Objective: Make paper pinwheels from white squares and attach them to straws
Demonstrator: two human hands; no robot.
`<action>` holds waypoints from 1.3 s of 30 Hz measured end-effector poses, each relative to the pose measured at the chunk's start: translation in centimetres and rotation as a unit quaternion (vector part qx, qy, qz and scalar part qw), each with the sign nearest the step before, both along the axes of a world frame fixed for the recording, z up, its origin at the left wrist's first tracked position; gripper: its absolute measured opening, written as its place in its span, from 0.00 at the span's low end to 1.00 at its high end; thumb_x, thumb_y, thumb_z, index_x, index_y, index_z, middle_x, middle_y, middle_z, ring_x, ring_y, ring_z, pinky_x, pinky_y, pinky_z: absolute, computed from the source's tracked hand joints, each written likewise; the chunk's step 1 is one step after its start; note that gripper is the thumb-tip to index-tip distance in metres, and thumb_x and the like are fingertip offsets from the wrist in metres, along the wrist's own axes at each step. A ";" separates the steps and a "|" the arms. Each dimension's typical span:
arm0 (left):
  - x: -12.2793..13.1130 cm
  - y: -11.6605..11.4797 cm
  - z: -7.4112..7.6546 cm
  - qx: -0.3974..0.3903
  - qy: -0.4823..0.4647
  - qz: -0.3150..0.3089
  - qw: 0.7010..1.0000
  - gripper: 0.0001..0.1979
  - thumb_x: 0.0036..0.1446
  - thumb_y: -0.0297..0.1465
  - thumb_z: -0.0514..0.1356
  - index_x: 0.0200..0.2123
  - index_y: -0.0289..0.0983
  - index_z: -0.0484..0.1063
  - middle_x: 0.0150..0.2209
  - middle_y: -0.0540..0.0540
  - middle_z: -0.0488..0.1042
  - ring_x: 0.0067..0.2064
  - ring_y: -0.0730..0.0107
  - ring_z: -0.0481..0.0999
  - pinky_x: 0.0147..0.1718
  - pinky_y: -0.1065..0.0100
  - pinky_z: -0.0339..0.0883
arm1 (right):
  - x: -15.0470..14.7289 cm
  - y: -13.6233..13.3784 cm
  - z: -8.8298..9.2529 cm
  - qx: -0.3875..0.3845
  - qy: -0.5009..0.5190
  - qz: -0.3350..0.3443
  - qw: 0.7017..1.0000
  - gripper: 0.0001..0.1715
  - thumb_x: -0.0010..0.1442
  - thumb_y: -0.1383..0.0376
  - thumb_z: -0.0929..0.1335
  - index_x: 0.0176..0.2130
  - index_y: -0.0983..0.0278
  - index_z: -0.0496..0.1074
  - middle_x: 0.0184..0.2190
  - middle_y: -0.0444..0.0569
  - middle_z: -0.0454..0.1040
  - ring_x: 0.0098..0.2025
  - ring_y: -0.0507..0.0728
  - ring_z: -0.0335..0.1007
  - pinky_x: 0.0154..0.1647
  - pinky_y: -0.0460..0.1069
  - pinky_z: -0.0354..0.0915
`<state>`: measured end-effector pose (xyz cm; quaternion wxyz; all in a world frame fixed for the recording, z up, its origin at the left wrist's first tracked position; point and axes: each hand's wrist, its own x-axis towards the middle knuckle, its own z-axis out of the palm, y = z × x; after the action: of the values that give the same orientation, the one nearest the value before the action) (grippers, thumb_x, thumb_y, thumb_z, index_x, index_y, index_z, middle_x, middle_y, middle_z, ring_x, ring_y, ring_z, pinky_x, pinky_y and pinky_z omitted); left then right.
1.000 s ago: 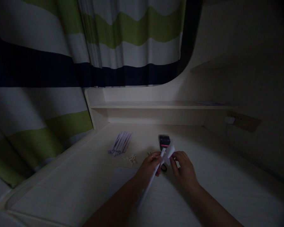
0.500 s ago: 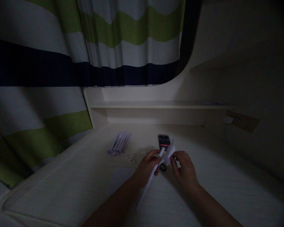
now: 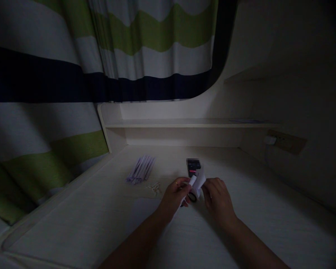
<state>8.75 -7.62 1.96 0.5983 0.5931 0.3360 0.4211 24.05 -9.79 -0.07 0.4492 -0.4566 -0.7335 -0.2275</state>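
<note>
Both hands hold one white sheet of paper [image 3: 197, 182] just above the pale desk [image 3: 100, 216]. My left hand [image 3: 175, 196] is closed round the rolled lower part of the paper and wears a ring. My right hand [image 3: 217, 198] pinches the paper's upper right edge. The paper's top end curls into a narrow tube between the two thumbs. Under the hands lie black-handled scissors [image 3: 192, 197], mostly hidden. A dark phone [image 3: 193, 167] with a pink strip on its screen lies just beyond the paper.
A bundle of rolled paper sticks [image 3: 141, 169] lies at the left of the desk, with small paper scraps [image 3: 155, 188] near it. A low shelf [image 3: 184, 123] runs along the back. A striped curtain [image 3: 72, 74] hangs left and behind. A wall socket [image 3: 285, 141] is at the right.
The hands have drawn closer together and the paper is rolled tighter, so less of its long tail shows below my left hand. The view has shifted slightly.
</note>
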 end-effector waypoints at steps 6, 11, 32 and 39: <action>0.0 -0.2 0.4 -0.019 0.000 0.011 1.000 0.15 0.47 0.38 0.57 0.36 0.34 0.66 0.24 0.50 0.68 0.18 0.79 0.64 0.18 0.74 0.59 | -0.2 -0.5 0.6 0.020 -0.003 -0.004 1.000 0.07 0.57 0.71 0.59 0.31 0.65 0.66 0.25 0.50 0.67 0.29 0.56 0.58 0.31 0.51 0.57; 0.0 -0.3 0.3 0.002 -0.010 0.005 1.000 0.13 0.46 0.37 0.57 0.32 0.34 0.66 0.21 0.52 0.66 0.16 0.81 0.63 0.15 0.75 0.56 | -0.4 -0.8 0.8 0.015 0.008 -0.002 1.000 0.07 0.56 0.72 0.59 0.29 0.65 0.65 0.24 0.50 0.65 0.28 0.55 0.57 0.29 0.51 0.56; 0.3 -0.2 -0.2 -0.012 -0.029 -0.031 0.999 0.10 0.46 0.37 0.57 0.27 0.35 0.63 0.17 0.55 0.63 0.13 0.83 0.57 0.12 0.76 0.49 | -0.7 -1.0 0.9 0.004 -0.024 -0.011 1.000 0.09 0.52 0.74 0.58 0.26 0.65 0.63 0.21 0.48 0.62 0.26 0.55 0.55 0.28 0.50 0.55; 0.4 0.1 -0.9 -0.005 -0.033 -0.031 0.999 0.11 0.45 0.37 0.58 0.27 0.35 0.63 0.17 0.56 0.63 0.13 0.84 0.57 0.12 0.76 0.48 | -0.7 -1.0 0.7 -0.008 -0.010 0.004 1.000 0.10 0.52 0.74 0.57 0.26 0.66 0.64 0.21 0.49 0.63 0.27 0.56 0.55 0.29 0.51 0.55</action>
<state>9.17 -7.50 1.09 0.6249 0.5860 0.3000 0.4196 23.40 -10.78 0.68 0.4389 -0.4550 -0.7418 -0.2239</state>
